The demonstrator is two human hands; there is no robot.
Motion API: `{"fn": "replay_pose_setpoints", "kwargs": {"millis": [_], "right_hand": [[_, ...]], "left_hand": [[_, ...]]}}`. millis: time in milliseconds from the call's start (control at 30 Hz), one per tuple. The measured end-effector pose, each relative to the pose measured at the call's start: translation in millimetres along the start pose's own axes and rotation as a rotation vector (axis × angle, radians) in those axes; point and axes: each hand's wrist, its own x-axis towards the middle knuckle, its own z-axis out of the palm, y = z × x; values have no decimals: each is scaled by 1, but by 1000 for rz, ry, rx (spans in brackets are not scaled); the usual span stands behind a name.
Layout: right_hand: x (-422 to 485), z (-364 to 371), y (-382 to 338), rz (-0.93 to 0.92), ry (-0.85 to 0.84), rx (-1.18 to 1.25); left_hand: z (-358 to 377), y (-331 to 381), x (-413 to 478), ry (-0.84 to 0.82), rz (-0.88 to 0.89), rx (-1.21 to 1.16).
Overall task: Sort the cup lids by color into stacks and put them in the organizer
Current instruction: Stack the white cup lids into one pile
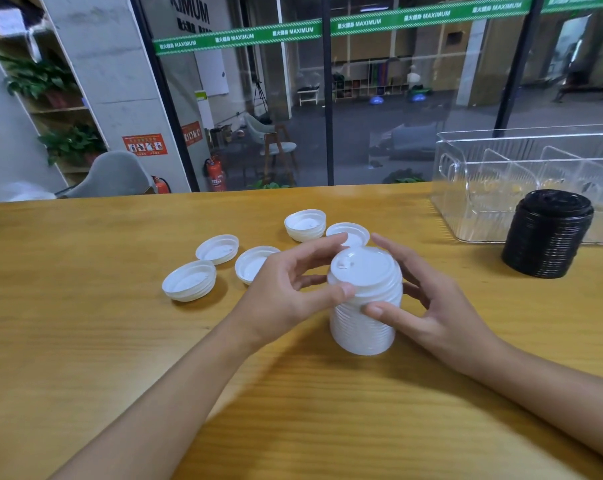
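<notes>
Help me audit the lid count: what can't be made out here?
Head view only.
The white stack: lid count, sides covered by the left hand and right hand.
The loose lid behind it: partly hidden by the stack.
The organizer: cut off by the right edge; contents unclear through glare.

Gym reception/office area; glass wall (397, 98) w/ green "MAXIMUM" banner (293, 32); balance domes (378, 99), storage cubbies (369, 85) beyond; wooden table (85, 341) in front.

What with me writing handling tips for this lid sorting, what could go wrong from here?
The tall white stack, held just by the fingers of the left hand and right hand, may buckle and spill. Carrying it to the organizer could topple the black stack standing in front.
</notes>
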Motion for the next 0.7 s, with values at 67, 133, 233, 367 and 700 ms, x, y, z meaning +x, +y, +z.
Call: {"fn": "replay_pose_setpoints", "kwargs": {"millis": [67, 133, 233, 367, 700], "right_hand": [[0, 0, -1, 18, 6, 17], [1, 0, -2, 28, 6, 22], [1, 0, -1, 27, 1, 20], [-1, 0, 0, 33, -8, 12], [-1, -2, -1, 48, -12, -11]], "left_hand": [[1, -1, 1, 18, 1, 20], [2, -2, 1, 20, 4, 27], [4, 0, 0, 21, 12, 50], [5, 0, 0, 30, 8, 67], [7, -2, 0, 36, 29, 133]]}}
